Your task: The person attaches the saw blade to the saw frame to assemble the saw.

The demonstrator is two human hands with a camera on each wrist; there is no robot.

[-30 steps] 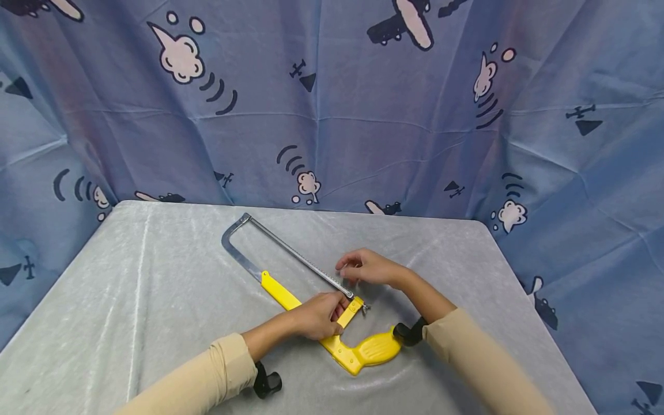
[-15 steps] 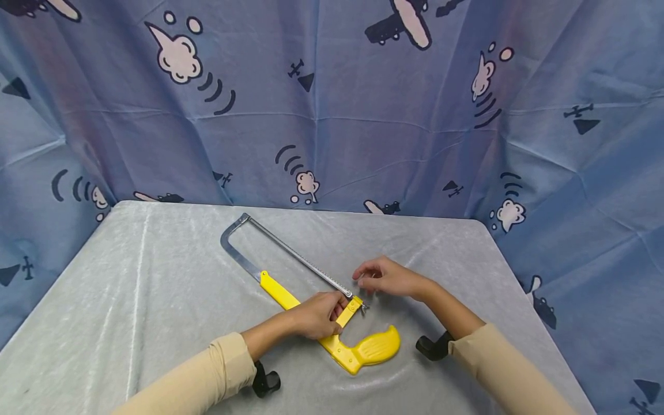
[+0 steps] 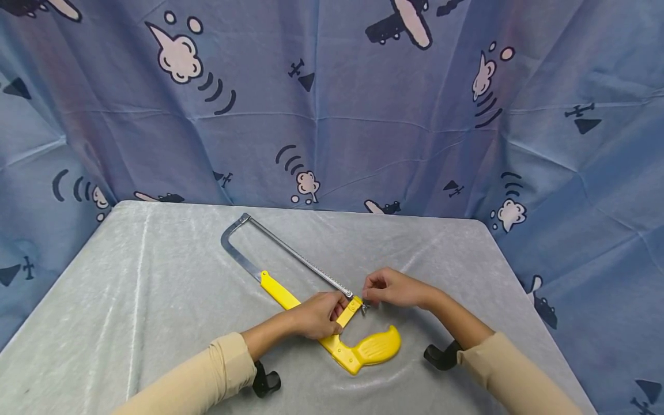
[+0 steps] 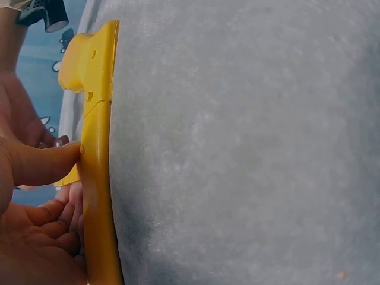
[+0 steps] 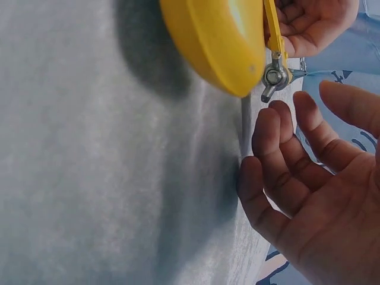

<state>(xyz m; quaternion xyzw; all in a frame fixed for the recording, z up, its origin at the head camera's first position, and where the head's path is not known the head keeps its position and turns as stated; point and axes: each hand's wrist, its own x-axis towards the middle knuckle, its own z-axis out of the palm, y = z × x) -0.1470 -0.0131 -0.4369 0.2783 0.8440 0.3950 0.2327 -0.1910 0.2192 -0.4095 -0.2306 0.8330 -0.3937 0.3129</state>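
The loosely curled right grip point(image 3: 394, 288), holding nothing, has moved down beside the wing nut point(image 5: 273, 76), likely putting it within reach, while the left grip point(image 3: 315, 316) pinches the hacksaw point(image 3: 280, 292) on the counter point(image 3: 171, 305).

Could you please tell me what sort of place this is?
Probably an improvised filming station: a plane-printed blue curtain hangs behind a grey cloth-covered table bearing a hacksaw.
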